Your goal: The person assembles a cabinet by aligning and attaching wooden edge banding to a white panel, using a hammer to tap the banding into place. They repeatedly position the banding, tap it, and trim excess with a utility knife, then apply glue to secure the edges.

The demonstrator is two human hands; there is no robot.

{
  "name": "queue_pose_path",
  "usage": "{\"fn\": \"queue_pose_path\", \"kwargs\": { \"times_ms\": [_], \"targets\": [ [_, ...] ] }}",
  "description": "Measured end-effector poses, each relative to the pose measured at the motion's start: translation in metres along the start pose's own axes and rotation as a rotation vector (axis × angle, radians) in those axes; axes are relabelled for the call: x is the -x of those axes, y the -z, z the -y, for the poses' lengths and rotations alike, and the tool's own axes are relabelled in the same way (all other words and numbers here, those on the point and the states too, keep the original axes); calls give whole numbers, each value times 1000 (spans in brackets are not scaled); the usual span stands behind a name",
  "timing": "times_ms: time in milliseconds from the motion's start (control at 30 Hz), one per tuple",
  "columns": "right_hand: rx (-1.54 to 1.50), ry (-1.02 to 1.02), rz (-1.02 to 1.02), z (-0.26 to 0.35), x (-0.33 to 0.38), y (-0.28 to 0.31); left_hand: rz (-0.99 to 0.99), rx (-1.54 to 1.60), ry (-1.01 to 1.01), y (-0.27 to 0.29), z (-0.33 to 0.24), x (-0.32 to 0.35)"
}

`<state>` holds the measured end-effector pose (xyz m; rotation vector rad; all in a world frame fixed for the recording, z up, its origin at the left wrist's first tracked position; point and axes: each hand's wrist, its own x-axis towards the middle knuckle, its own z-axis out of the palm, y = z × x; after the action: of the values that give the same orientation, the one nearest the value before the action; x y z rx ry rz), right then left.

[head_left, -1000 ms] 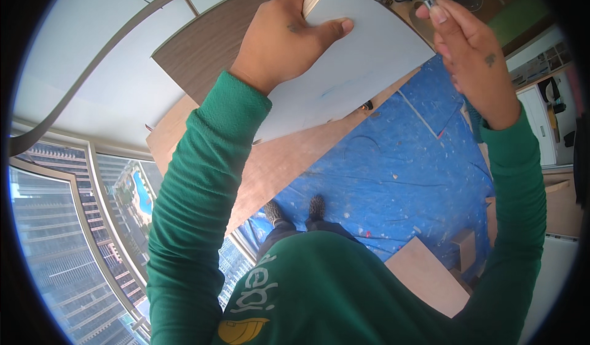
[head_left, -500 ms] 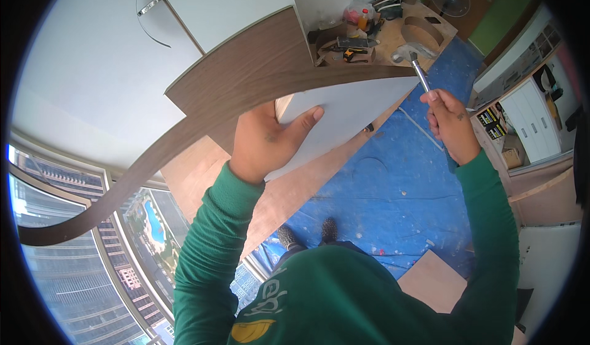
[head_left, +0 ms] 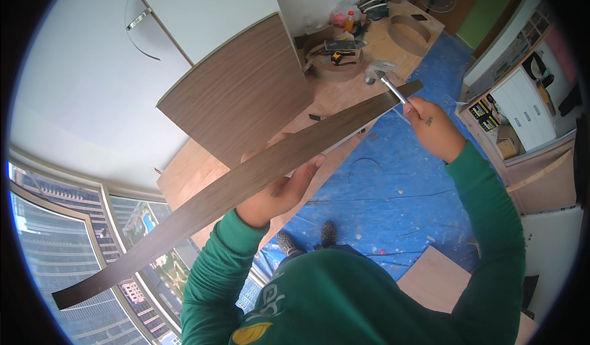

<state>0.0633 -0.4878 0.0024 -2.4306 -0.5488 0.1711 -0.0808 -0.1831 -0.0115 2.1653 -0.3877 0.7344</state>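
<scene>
Veneer strip (head_left: 246,182), long, thin and wood-grained in dark brown, runs slantwise across the view, its low end out over the window glass and its high end up by the hammer (head_left: 380,74). The left hand (head_left: 276,188) clasps the strip near its middle from below, fingers curled over the upper edge. The right hand (head_left: 430,126) is clenched around the hammer's handle just beside the strip's upper end; the steel head points away from the strip, toward the desk (head_left: 375,43).

By its look the strip is light and somewhat springy: it seems to bow along its length, though the lens bends edges too. It is likely brittle across the grain, so it would crack if folded sharply. A hold near the middle, as now, balances it; a second hold toward one end would stop it whipping. The face looks smooth and matt, not slippery.

Behind the strip stands a cabinet panel (head_left: 239,96) in the same brown grain, curved at its top edge, with a white panel (head_left: 209,7) above it. Beyond the strip's upper end the plywood desk carries loose tools and bottles. Below the strip a blue floor sheet (head_left: 399,203), speckled with debris, covers the floor.
</scene>
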Motion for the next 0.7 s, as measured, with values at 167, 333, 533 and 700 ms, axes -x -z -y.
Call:
{"fn": "queue_pose_path", "kwargs": {
  "times_ms": [167, 333, 533, 700],
  "targets": [
    [-9, 268, 12, 76, 48, -12, -3, 52, 18, -3, -8, 4],
    [19, 359, 42, 90, 65, -18, -32, 27, -14, -1, -11, 13],
    [137, 98, 46, 84, 32, -12, -90, 44, 41, 8, -5, 21],
    [75, 316, 163, 135, 67, -22, 24, 12, 40, 12, -3, 24]
  ]
}}
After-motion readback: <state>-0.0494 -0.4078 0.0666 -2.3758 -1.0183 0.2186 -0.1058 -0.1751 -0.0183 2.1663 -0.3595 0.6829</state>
